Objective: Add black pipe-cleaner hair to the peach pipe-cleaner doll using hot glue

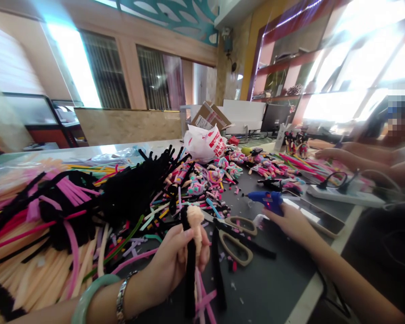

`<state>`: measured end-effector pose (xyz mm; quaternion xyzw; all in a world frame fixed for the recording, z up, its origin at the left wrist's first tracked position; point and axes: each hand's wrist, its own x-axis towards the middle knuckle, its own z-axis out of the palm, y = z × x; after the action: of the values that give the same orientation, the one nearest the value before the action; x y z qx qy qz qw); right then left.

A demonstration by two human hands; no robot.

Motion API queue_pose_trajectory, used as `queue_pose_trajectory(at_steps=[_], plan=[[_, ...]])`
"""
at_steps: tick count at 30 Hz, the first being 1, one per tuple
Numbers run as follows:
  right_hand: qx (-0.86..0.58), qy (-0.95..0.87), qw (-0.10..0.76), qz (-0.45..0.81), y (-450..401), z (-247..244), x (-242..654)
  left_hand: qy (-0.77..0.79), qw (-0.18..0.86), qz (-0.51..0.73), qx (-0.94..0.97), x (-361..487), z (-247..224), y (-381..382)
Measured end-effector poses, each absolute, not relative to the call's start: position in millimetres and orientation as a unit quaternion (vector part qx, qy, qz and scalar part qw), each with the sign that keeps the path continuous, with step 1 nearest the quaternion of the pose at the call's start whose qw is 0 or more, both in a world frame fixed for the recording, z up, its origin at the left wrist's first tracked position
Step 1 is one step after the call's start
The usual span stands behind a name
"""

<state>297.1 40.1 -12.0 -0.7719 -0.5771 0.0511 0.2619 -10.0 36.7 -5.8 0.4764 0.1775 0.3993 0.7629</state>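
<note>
My left hand (170, 256) is closed around a pipe-cleaner figure (195, 218) with a cream, rounded head. A black fuzzy strip (190, 274) runs down beside it, and pink pipe cleaners (202, 299) hang below the fingers. To the right, my right hand (290, 222) grips a blue glue gun (266, 200), nozzle pointing left and a small red light showing on its body. Its handle is mostly covered by the hand. Between the two hands lie scissors (235, 246) with beige handles, next to loose black strips (219, 270).
Bundles of black (131, 193) and cream pipe cleaners (37, 288) cover the left. Small colourful figures (202, 177) and cut scraps lie mid-table, before a white plastic bag (204, 143). At right are a phone (319, 216), a power strip (344, 195) and another person's arm (351, 157).
</note>
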Motion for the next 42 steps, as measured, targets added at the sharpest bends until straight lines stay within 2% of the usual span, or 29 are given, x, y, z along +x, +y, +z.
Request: queue_pose_trajectory(at_steps=[11,17,20,26,31,36,42], plan=[[-0.766,-0.607,0.208,0.028,16,-7,306,0.197,0.719,0.483,0.459,-10,2,40],[-0.767,-0.617,0.158,-0.08,-21,16,266,0.235,0.683,0.534,0.439,-8,7,41],[-0.676,-0.723,0.138,0.032,-27,28,211,0.246,0.656,0.546,0.46,-8,3,43],[-0.626,-0.778,0.057,0.002,-8,27,136,0.265,0.606,0.547,0.514,-8,-4,42],[-0.635,-0.771,0.04,-0.011,-2,19,130,0.284,0.566,0.527,0.567,-10,2,38],[-0.649,-0.76,0.028,-0.003,-1,15,131,0.295,0.469,0.51,0.658,-12,3,36],[-0.653,-0.755,0.039,0.033,-2,22,135,0.298,0.442,0.488,0.691,-14,-4,38]])
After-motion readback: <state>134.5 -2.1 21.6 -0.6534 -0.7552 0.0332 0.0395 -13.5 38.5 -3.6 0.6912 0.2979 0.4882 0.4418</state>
